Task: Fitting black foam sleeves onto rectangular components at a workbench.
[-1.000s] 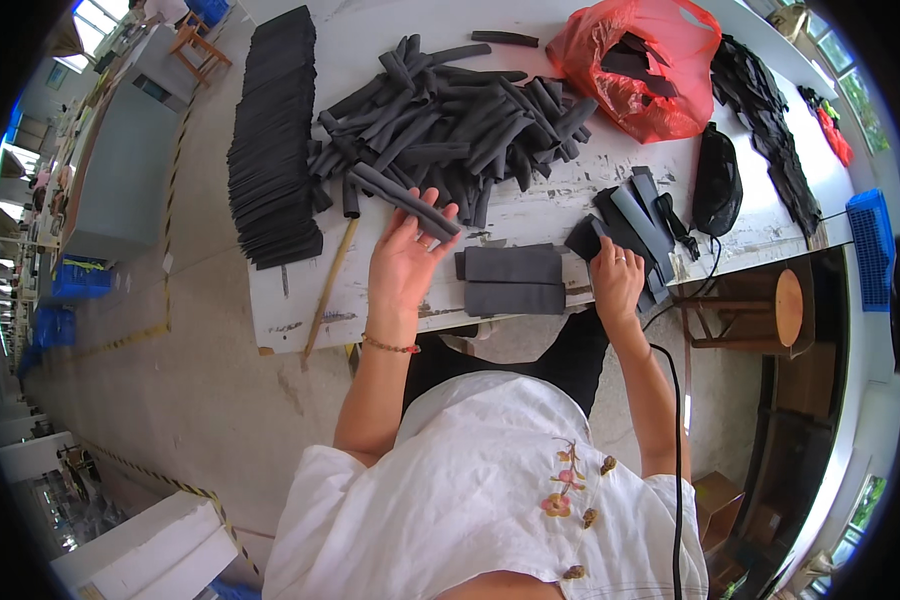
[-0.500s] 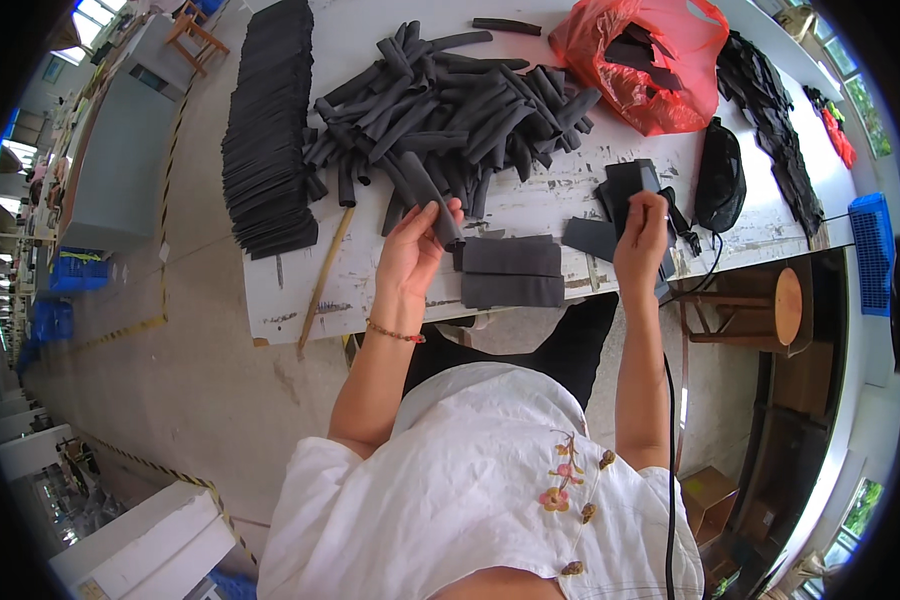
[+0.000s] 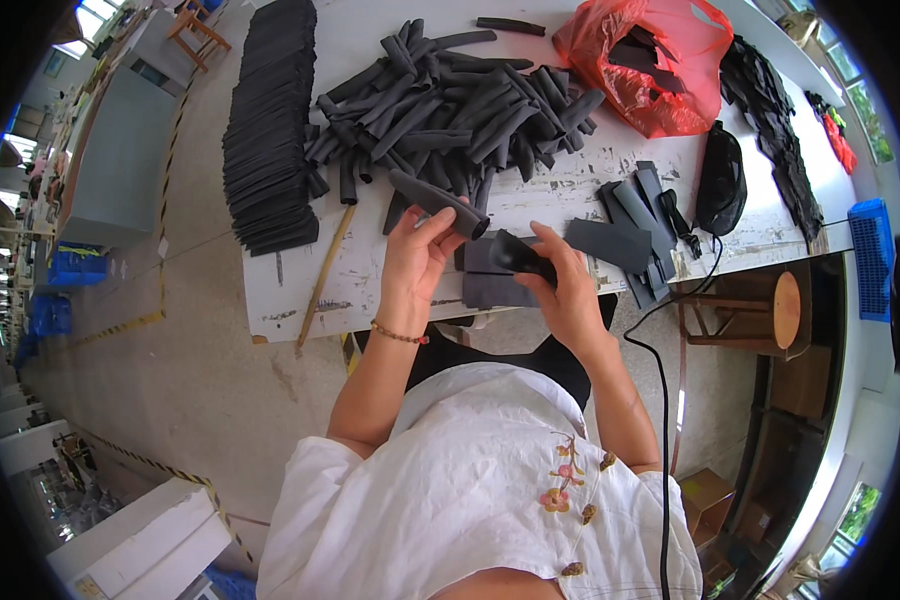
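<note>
My left hand grips a dark grey fabric tube, its open end turned toward my right hand. In my right hand is a dark grey flat piece, bent into a curve between thumb and fingers. The two pieces are close together but apart. Below them, partly covered by my right hand, dark flat pieces lie near the table's front edge. More loose dark strips are fanned out to the right. Beyond my hands spreads a heap of similar tubes.
A long stack of dark pieces runs along the table's left side, near a wooden stick. A red plastic bag, a black pouch and a black cable are on the right. A wooden stool stands below the table.
My right hand has moved left from the loose strips, bringing a dark piece toward the tube. My left hand has tilted the tube, lowering its far end toward the left.
</note>
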### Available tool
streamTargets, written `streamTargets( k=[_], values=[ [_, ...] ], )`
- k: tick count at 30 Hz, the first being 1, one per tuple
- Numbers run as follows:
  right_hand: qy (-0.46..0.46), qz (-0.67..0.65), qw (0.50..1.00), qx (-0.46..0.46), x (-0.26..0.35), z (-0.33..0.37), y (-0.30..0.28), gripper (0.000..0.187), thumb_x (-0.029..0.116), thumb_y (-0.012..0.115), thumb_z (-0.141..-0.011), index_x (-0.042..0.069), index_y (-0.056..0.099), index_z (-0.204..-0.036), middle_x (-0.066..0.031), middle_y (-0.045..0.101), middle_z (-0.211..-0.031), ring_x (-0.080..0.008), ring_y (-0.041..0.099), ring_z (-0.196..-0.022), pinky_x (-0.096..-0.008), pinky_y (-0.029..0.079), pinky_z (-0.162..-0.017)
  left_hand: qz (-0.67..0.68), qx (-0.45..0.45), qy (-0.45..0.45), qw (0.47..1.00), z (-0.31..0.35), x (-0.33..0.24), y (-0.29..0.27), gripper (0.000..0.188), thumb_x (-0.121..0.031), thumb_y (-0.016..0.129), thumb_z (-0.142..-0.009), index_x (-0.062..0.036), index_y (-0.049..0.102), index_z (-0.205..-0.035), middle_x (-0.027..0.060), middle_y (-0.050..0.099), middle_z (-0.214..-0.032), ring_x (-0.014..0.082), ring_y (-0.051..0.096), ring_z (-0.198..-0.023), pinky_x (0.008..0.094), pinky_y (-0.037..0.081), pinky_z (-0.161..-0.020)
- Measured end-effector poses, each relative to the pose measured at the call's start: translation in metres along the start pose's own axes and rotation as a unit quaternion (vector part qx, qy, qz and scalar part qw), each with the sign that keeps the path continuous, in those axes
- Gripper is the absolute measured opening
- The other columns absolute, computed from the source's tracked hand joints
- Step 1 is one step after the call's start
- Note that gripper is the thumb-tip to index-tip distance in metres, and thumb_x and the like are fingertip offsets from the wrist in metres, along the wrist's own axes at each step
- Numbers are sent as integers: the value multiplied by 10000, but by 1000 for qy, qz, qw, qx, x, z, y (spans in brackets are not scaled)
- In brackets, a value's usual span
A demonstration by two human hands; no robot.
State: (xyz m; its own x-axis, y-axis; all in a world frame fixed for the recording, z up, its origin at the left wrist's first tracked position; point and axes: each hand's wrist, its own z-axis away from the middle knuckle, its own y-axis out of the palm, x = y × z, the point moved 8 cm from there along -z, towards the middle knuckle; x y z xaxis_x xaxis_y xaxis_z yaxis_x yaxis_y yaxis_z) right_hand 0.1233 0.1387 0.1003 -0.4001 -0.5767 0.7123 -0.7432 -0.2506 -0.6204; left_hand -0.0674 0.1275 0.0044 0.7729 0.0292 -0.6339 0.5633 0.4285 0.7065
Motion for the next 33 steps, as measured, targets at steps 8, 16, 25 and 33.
streamTargets(
  k=[8,16,25,33],
  values=[
    [-59,82,995,26,20,-15,-9,322,93,693,-798,79,654,-1117,-47,643,-984,-232,578,-885,-360,394,-807,-7,8,-25,1000,3,-2,15,306,22,624,-869,-4,531,-1160,191,644,-1120,233,671,-969,324,582,-828],
    [-93,150,984,-28,17,-26,-19,304,81,714,-764,109,687,-1066,-15,647,-909,-204,575,-856,-350,399,-788,-40,-1,-26,999,7,2,7,318,39,635,-859,-29,554,-1159,100,658,-1025,214,680,-908,334,602,-765],
    [-110,154,982,-19,27,-22,-16,315,76,723,-754,118,682,-1064,-4,641,-906,-196,576,-837,-345,407,-777,-39,-2,-23,999,8,1,10,336,35,640,-858,-24,548,-1176,104,650,-1037,218,677,-921,332,609,-753],
    [-169,242,954,-50,41,-22,-17,358,101,713,-741,87,650,-1093,1,617,-931,-180,569,-831,-348,413,-799,-45,19,-3,999,20,-8,25,553,107,621,-826,-6,406,-1323,154,623,-1053,257,659,-956,402,600,-814]
  ],
)
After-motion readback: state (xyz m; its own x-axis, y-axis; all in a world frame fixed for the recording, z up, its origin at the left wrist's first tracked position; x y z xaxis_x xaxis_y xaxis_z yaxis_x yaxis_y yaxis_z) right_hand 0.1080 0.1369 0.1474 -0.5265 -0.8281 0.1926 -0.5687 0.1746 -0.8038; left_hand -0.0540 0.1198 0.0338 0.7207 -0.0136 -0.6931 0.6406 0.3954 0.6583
